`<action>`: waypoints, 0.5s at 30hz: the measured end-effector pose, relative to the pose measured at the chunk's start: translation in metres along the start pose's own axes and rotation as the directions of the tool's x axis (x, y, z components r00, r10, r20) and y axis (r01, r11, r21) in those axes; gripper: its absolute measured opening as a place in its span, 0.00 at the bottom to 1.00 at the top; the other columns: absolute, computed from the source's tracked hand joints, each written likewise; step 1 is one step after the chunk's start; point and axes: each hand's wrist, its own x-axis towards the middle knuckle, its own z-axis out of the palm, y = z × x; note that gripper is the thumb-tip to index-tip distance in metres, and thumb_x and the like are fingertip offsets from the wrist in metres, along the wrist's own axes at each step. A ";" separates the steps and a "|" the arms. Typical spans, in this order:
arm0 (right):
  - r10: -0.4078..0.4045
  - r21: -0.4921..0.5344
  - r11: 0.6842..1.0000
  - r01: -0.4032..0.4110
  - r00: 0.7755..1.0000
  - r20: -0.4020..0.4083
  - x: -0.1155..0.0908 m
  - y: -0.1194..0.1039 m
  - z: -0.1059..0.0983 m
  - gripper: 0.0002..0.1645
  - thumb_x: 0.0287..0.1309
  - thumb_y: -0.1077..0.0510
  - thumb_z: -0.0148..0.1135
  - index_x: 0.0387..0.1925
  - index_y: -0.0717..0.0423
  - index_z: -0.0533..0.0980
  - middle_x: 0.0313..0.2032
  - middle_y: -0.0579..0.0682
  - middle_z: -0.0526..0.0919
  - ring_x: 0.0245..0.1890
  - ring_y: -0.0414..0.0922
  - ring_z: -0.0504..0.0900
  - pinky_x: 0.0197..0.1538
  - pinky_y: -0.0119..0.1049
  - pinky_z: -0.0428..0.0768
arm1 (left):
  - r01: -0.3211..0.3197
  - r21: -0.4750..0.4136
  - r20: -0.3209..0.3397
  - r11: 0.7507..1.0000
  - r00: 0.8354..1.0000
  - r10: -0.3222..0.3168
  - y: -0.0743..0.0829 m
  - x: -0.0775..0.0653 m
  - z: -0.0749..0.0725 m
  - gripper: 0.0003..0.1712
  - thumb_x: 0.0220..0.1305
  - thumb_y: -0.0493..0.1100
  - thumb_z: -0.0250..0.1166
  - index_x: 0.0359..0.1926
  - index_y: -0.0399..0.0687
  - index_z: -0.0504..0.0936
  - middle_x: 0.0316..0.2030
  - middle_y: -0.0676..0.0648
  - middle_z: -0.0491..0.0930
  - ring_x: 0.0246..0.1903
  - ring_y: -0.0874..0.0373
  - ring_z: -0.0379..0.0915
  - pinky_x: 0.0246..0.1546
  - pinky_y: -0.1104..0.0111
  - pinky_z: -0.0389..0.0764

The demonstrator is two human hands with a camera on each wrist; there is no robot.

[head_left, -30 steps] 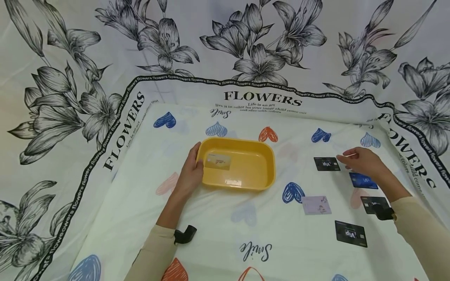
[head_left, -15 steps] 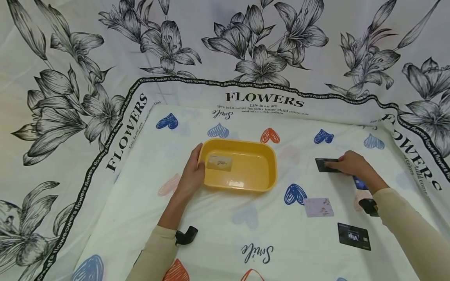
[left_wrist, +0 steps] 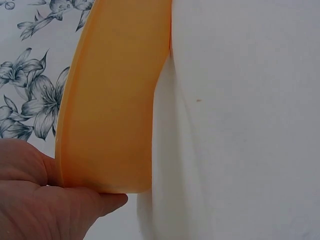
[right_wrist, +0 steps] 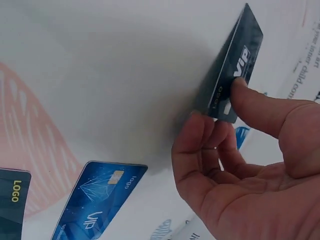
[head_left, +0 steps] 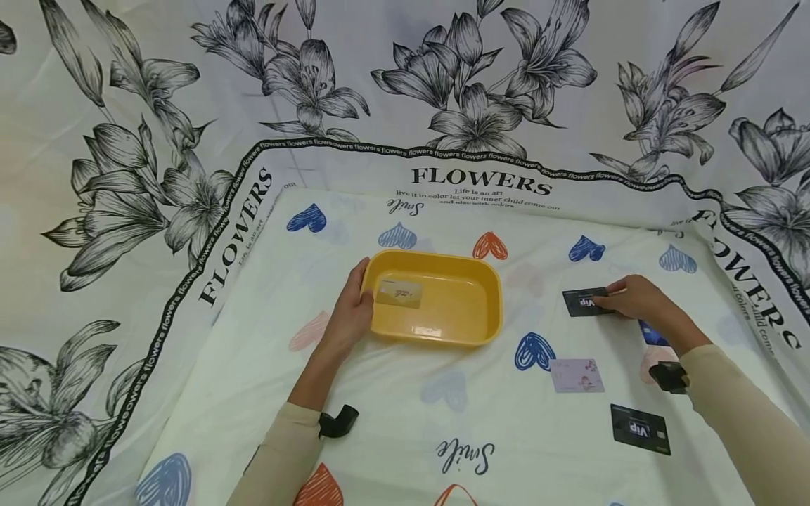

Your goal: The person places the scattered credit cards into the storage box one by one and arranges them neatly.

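Observation:
My left hand [head_left: 350, 309] grips the left end of a yellow plastic tray [head_left: 458, 299]; in the left wrist view, a digit lies along the outer wall of the tray [left_wrist: 110, 100]. A gold card [head_left: 399, 294] rests inside, towards the left. Over on the right, my right hand [head_left: 640, 301] pinches a black VIP card [head_left: 579, 302] by one end. The right wrist view has the thumb on the printed face of this black card [right_wrist: 244, 57], which is tilted over the cloth with a shadow beside it. Partly behind the right hand lies a blue VIP card [head_left: 654, 335].
A lilac card [head_left: 577, 376] and another black VIP card [head_left: 640, 430] lie on the heart-print cloth [head_left: 392, 436], nearer the front. In the right wrist view, a dark card [right_wrist: 14, 205] appears at the left edge, near the blue card [right_wrist: 97, 200].
My right hand has come down onto the black card, pinched its end and tilted it up, shifting it slightly. My left hand stays on the tray, and the head view has drifted slightly.

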 end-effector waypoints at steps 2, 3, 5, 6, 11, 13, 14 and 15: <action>-0.035 0.053 0.998 0.034 0.999 0.018 -0.002 0.000 -0.003 0.42 0.73 0.46 0.64 0.65 0.80 0.65 0.53 0.72 0.77 0.44 0.55 0.81 0.44 0.42 0.85 | 0.000 -0.004 0.002 1.000 1.000 0.000 0.000 0.000 0.000 0.36 0.84 0.38 0.42 0.86 0.57 0.46 0.84 0.54 0.47 0.84 0.55 0.39 0.83 0.54 0.45; -0.051 0.082 0.995 0.049 0.998 0.025 -0.004 0.000 -0.005 0.39 0.74 0.47 0.63 0.65 0.79 0.65 0.52 0.70 0.78 0.42 0.52 0.81 0.43 0.39 0.85 | 0.003 -0.005 0.002 1.000 1.000 -0.003 0.001 0.000 0.000 0.36 0.84 0.38 0.42 0.86 0.57 0.46 0.84 0.54 0.47 0.84 0.55 0.39 0.83 0.54 0.45; -0.081 0.125 0.989 0.076 0.996 0.033 -0.009 -0.003 -0.009 0.34 0.77 0.50 0.60 0.64 0.76 0.67 0.51 0.68 0.79 0.42 0.50 0.82 0.43 0.36 0.87 | 0.005 -0.010 0.003 1.000 1.000 -0.005 0.001 0.000 0.000 0.36 0.84 0.38 0.42 0.86 0.57 0.46 0.84 0.54 0.47 0.84 0.55 0.39 0.83 0.55 0.45; -0.095 0.138 0.986 0.089 0.995 0.033 -0.013 -0.005 -0.011 0.32 0.78 0.50 0.59 0.64 0.75 0.68 0.51 0.67 0.80 0.42 0.49 0.82 0.43 0.35 0.87 | 0.005 -0.012 0.003 1.000 1.000 -0.005 0.001 0.000 0.000 0.36 0.84 0.38 0.42 0.86 0.57 0.46 0.84 0.54 0.47 0.84 0.55 0.39 0.83 0.55 0.45; -0.102 0.181 0.979 0.097 0.995 0.020 -0.029 -0.016 -0.019 0.33 0.80 0.47 0.57 0.67 0.72 0.67 0.50 0.60 0.83 0.46 0.50 0.84 0.48 0.36 0.88 | 0.008 0.000 -0.002 1.000 1.000 -0.008 0.001 0.001 0.001 0.36 0.84 0.37 0.42 0.86 0.57 0.46 0.84 0.54 0.48 0.84 0.55 0.39 0.83 0.54 0.45; -0.106 0.197 0.975 0.102 0.994 0.013 -0.033 -0.020 -0.021 0.34 0.80 0.45 0.56 0.68 0.71 0.66 0.51 0.59 0.83 0.48 0.50 0.85 0.50 0.36 0.88 | 0.009 0.008 -0.003 1.000 1.000 -0.009 0.000 0.001 0.001 0.36 0.84 0.37 0.42 0.86 0.58 0.46 0.84 0.54 0.48 0.84 0.55 0.39 0.83 0.54 0.45; -0.117 0.207 0.972 0.113 0.993 0.008 -0.035 -0.023 -0.021 0.34 0.80 0.45 0.56 0.69 0.70 0.66 0.52 0.60 0.82 0.49 0.50 0.85 0.51 0.35 0.88 | 0.009 0.012 -0.002 1.000 1.000 -0.009 0.000 0.001 0.001 0.36 0.84 0.37 0.42 0.86 0.58 0.46 0.85 0.54 0.47 0.84 0.55 0.39 0.83 0.53 0.45; -0.128 0.218 0.968 0.124 0.992 0.003 -0.037 -0.025 -0.021 0.35 0.80 0.45 0.56 0.69 0.70 0.66 0.53 0.60 0.82 0.49 0.49 0.85 0.51 0.34 0.88 | 0.009 0.014 -0.003 1.000 1.000 -0.009 0.000 0.001 0.001 0.36 0.84 0.37 0.42 0.86 0.57 0.46 0.84 0.54 0.47 0.84 0.54 0.39 0.83 0.53 0.45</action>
